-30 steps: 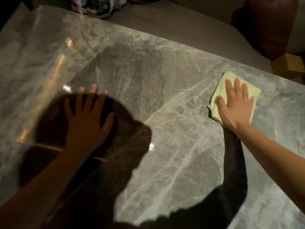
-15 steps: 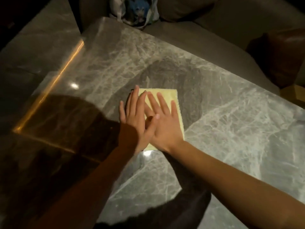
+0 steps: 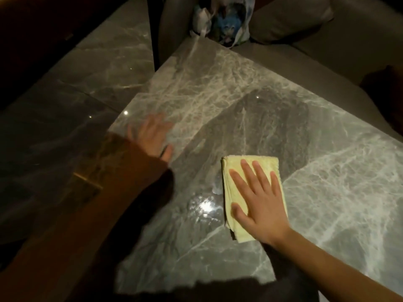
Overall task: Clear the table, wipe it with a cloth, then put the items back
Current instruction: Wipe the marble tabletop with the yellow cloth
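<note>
My right hand lies flat on the yellow cloth. My fingers are straight and spread, and I press down on it. I am not curling around it. The cloth is folded and sits near the middle of the table.

Half a second ago my two hands were side by side on the cloth. Now my left hand has moved away, out by the left edge of the table, well apart from the cloth. It looks blurry. Its fingers are spread and it holds nothing. I cannot tell if it touches the table.

One second ago the cloth was over by the far edge, on the right.

A bright spot of light shines on the table just beside the cloth. A bag sits past the far corner.
</note>
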A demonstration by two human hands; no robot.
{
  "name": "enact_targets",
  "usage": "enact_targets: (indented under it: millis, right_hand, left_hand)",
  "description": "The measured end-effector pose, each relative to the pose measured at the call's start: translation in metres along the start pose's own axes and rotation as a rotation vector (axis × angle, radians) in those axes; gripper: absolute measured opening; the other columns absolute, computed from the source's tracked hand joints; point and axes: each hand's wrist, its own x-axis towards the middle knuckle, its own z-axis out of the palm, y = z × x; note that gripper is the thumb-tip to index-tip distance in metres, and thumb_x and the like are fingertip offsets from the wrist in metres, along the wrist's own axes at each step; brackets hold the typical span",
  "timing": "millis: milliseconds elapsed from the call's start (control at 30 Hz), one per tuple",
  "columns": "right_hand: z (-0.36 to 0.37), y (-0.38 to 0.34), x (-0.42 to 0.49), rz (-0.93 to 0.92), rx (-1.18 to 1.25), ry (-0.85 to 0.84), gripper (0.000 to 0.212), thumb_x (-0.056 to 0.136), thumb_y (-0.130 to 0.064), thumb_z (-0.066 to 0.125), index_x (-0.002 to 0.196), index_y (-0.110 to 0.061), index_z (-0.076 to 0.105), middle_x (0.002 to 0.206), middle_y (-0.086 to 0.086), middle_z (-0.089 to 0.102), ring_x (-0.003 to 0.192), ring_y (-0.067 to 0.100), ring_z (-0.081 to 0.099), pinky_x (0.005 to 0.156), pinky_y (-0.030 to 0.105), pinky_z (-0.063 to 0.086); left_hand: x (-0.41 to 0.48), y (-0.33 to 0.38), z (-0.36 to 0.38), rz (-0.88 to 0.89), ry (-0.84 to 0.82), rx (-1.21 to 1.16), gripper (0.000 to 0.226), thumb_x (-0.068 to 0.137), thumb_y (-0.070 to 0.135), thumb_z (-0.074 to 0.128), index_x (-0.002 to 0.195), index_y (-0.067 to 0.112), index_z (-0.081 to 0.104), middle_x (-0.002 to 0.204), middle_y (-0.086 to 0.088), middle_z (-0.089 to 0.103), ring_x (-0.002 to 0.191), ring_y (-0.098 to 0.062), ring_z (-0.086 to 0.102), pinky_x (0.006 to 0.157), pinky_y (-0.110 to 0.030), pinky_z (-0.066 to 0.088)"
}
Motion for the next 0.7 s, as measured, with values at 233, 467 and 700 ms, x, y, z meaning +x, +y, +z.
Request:
enact_targets:
  millis: [233, 467, 700]
  right_hand:
    - [-0.015, -0.006, 0.104, 0.105, 0.001, 0.041, 0.069, 0.087, -0.059, 0.022, 0.152, -0.037, 0.013, 0.163, -0.007, 0.001, 0.15, 0.018, -0.006, 0.118, 0.053, 0.0]
    - [-0.021, -0.042, 0.194, 0.013, 0.007, 0.046, 0.07, 0.087, -0.053, 0.031, 0.152, -0.034, 0.013, 0.163, -0.005, 0.001, 0.15, 0.021, -0.006, 0.118, 0.053, -0.003]
    - [-0.013, -0.072, 0.149, -0.338, -0.07, -0.012, 0.076, 0.08, -0.057, 0.03, 0.151, -0.033, 0.019, 0.162, -0.003, 0.01, 0.15, 0.023, 0.003, 0.118, 0.054, 0.004]
  left_hand:
    - [-0.002, -0.028, -0.015, 0.027, 0.016, 0.04, 0.055, 0.088, 0.039, 0.038, 0.132, 0.007, 0.049, 0.143, -0.015, 0.045, 0.134, -0.028, 0.04, 0.112, -0.05, 0.027]
    - [-0.008, -0.022, -0.019, -0.049, 0.181, -0.326, 0.06, 0.089, 0.034, 0.045, 0.139, 0.002, 0.038, 0.145, -0.014, 0.041, 0.134, -0.026, 0.04, 0.111, -0.046, 0.032]
    - [-0.014, -0.025, -0.013, -0.048, 0.256, -0.546, 0.058, 0.095, 0.026, 0.041, 0.143, -0.004, 0.026, 0.149, -0.023, 0.029, 0.139, -0.031, 0.03, 0.113, -0.043, 0.028]
